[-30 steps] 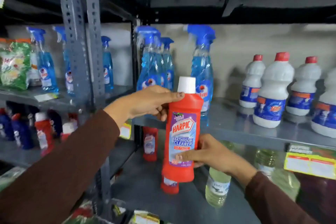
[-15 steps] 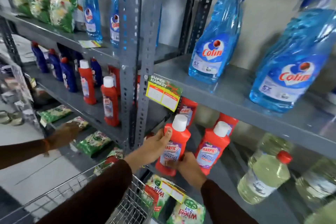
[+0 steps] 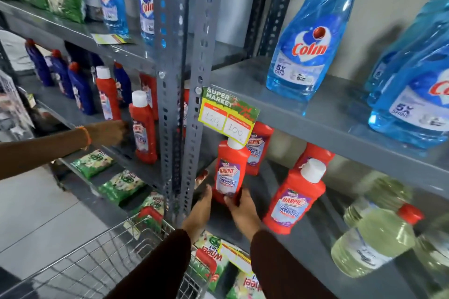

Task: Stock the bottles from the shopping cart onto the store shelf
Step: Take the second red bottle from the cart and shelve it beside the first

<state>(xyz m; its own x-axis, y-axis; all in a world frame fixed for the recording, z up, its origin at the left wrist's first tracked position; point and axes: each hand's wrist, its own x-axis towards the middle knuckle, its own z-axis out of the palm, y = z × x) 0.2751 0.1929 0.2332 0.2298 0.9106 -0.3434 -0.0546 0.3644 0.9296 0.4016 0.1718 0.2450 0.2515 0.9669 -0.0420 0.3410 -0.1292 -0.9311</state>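
Note:
A red Harpic bottle [image 3: 229, 172] with a white cap stands upright on the grey middle shelf [image 3: 313, 257], just right of the upright post. My right hand [image 3: 243, 211] grips its base, thumb across the front. My left hand [image 3: 199, 211] lies with straight fingers against the bottle's lower left side. A second red Harpic bottle [image 3: 294, 196] stands to the right, and two more are behind. The wire shopping cart [image 3: 97, 262] is at the bottom left, below my arms.
Another person's arm [image 3: 104, 133] reaches to a red bottle [image 3: 143, 128] on the left bay. Blue Colin bottles [image 3: 298, 43] fill the upper shelf. A price tag [image 3: 228, 114] hangs over the bottle's cap. Pale green bottles [image 3: 374, 240] stand at the right. Detergent packets lie below.
The red bottle went from in front of the upper shelf down onto the middle shelf. My left hand slid from its neck to its base. The other person's arm rose to the left bay.

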